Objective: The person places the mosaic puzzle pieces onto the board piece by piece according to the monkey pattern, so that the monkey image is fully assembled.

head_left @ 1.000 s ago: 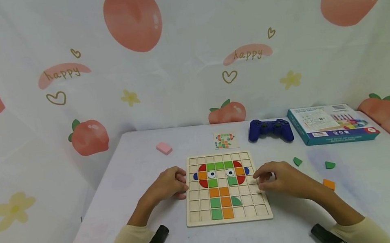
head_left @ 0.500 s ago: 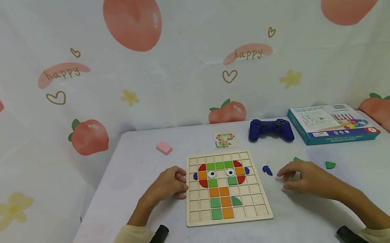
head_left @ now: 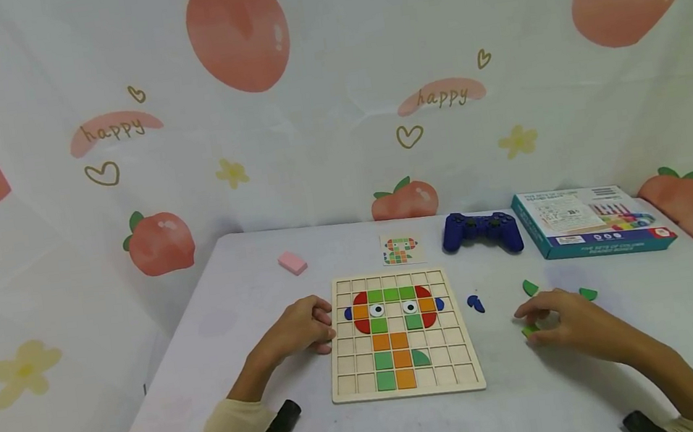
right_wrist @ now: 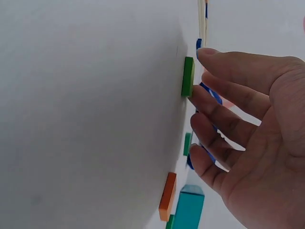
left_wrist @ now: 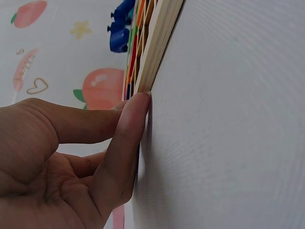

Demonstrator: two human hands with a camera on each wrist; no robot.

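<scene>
My left hand [head_left: 301, 328] holds the left edge of a wooden grid board [head_left: 451, 370], with thumb and fingertip right at the rim in the left wrist view. Red, green, orange and blue pieces and two eye pieces make a figure on the board. To the right, my right hand [head_left: 574, 325] is over the table, thumb and fingers spread around a light green piece [head_left: 529, 330]. In the right wrist view that green piece [right_wrist: 188, 78] stands on the table by the fingertips, the thumb apart from it. Two small blue pieces [head_left: 475, 303] lie beside the board.
Two more green pieces [head_left: 530, 287] lie beyond my right hand, and an orange piece [right_wrist: 167, 196] shows in the right wrist view. Farther back are a picture card [head_left: 402, 249], a blue game controller [head_left: 481, 231], a puzzle box [head_left: 593, 220] and a pink block [head_left: 292, 263].
My right hand has moved right, away from the board, leaving the two blue pieces on the table and reaching the light green piece. The left hand has stayed at the board's edge.
</scene>
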